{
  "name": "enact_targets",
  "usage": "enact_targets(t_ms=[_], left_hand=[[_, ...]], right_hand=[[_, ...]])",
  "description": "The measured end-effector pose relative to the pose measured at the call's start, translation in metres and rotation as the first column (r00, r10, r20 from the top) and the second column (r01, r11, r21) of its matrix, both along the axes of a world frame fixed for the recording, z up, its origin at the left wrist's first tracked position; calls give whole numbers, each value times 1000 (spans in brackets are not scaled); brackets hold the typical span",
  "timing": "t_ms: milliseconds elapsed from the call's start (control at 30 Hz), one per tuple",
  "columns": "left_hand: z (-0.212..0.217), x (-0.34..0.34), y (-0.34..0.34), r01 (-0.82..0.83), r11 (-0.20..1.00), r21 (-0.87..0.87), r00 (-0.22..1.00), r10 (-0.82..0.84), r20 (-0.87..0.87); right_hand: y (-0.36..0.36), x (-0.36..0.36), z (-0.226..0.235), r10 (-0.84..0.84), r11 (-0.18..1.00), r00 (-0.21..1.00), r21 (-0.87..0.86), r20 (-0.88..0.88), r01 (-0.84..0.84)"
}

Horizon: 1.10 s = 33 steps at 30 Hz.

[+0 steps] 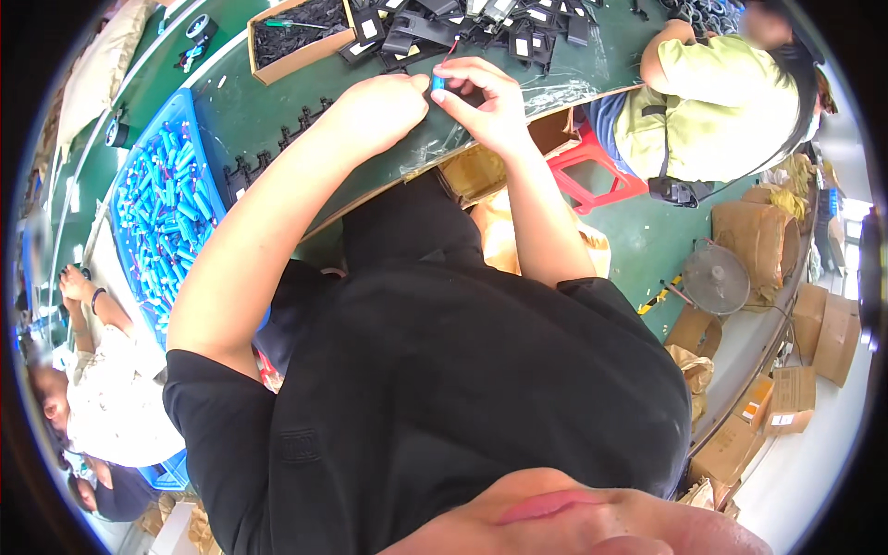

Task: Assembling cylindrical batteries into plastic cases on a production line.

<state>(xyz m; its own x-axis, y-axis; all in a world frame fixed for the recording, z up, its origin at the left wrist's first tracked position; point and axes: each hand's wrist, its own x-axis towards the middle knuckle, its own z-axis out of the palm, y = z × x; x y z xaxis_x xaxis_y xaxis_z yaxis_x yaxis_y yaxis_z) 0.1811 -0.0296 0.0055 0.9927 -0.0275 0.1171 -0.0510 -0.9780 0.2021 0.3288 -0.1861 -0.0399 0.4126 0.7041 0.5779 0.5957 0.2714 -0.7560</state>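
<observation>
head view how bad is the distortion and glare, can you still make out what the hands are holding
Head view: strong fisheye, so the green table edge bows and a dark ring cuts off the corners. Daylight washes out the floor at lower right, and glare streaks the clear plastic sheet. The left hand and right hand are fairly sharp, pinching a small blue cell; its detail is too small to read.

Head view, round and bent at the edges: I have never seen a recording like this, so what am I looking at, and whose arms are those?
A wide fisheye camera worn on a person's head looks down, so edges curve. The two bare forearms belong to the wearer. The left hand and right hand meet over a green worktable, pinching a small blue cylindrical cell between them. To the left lies a blue tray of similar blue cells; beyond are black plastic parts and a cardboard box. Another worker in a yellow-green shirt sits nearby.
</observation>
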Motion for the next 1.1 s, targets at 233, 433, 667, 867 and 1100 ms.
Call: enact_targets(t_ms=[233,433,667,867,1100], left_hand=[[-2,3,15,-19,999,-35,1000,19,-8],[-6,-2,36,36,905,-423,930,124,346],[36,-43,5,-138,278,-951,832,553,41],[9,-95,-101,-407,500,-765,838,-128,-530],[-129,-13,-124,-315,755,-575,931,129,-341]], right_hand=[[5,4,-6,41,999,997,10,-71,-41],[3,5,0,215,974,973,-57,-85,-220],[15,-5,8,190,947,978,-278,82,-161],[13,-3,9,262,944,919,-275,295,-181],[1,-16,25,234,965,843,-224,485,-139]])
